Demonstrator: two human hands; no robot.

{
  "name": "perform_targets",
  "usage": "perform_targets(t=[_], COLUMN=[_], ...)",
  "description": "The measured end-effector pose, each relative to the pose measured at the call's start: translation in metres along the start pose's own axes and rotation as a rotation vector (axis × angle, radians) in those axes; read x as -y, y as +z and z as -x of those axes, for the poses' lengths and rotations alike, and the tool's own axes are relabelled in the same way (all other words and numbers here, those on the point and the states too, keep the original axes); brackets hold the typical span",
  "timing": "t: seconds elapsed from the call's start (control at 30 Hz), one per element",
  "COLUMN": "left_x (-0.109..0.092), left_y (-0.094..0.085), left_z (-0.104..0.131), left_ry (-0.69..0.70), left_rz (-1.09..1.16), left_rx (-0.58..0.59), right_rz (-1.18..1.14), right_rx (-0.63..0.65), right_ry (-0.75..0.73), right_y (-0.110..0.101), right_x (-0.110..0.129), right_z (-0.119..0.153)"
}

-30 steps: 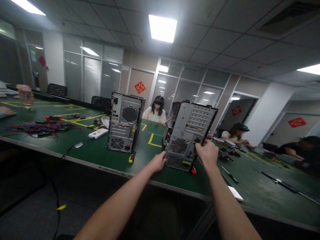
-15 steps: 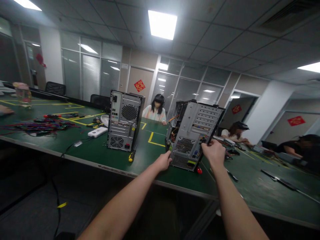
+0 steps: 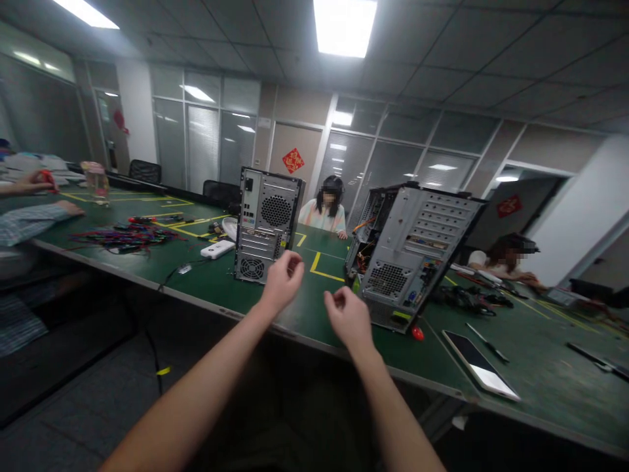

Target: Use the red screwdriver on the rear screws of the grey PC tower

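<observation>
Two computer cases stand on the green table with their rear panels facing me. My left hand (image 3: 284,280), its fingers curled, is in front of the lower right edge of the left case (image 3: 268,210). In front of the left side of the right case (image 3: 417,242) is my right hand (image 3: 348,314), fingers bent inward. Whether either hand holds something small is hidden. The right case shows wires through its open side. A red screwdriver end (image 3: 417,333) pokes out beside its base.
Bundled thin wires (image 3: 125,237) and a white power strip (image 3: 217,249) lie left. A phone (image 3: 479,364), a thin tool (image 3: 487,342) and black cables (image 3: 472,298) are right. One person (image 3: 324,210) sits across; another person's hand (image 3: 42,180) is far left.
My right hand has left the right case's right edge and moved left. My left hand has moved from that case toward the left case. The view has shifted, showing the phone.
</observation>
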State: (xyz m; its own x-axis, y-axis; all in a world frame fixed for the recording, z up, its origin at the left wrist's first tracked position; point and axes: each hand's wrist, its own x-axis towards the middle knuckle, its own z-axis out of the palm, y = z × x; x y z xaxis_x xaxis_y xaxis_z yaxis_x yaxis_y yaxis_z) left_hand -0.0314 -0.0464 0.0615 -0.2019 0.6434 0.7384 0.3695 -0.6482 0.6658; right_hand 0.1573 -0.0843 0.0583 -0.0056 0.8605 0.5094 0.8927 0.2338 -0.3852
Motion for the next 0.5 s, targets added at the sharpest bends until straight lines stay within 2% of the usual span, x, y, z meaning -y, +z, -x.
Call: perform_targets(t=[0.1, 0.2, 0.27, 0.37, 0.5], left_x=[0.018, 0.042, 0.056, 0.073, 0.09], left_y=[-0.045, -0.08, -0.095, -0.106, -0.112], left_z=[-0.019, -0.039, -0.052, -0.068, -0.086], left_ry=[-0.033, -0.108, -0.17, -0.28, -0.349], left_rz=[-0.063, -0.112, -0.154, -0.211, -0.243], left_rx=[-0.262, -0.383, -0.389, -0.321, -0.313], right_rz=[0.011, 0.029, 0.038, 0.047, 0.075], right_rx=[0.146, 0.267, 0.364, 0.493, 0.551], right_ry=[0.005, 0.049, 0.072, 0.1, 0.125], right_y=[0.046, 0.074, 0.085, 0.095, 0.101], right_x=[0.036, 0.059, 0.068, 0.079, 0.083], right_z=[-0.006, -0.019, -0.029, -0.043, -0.064])
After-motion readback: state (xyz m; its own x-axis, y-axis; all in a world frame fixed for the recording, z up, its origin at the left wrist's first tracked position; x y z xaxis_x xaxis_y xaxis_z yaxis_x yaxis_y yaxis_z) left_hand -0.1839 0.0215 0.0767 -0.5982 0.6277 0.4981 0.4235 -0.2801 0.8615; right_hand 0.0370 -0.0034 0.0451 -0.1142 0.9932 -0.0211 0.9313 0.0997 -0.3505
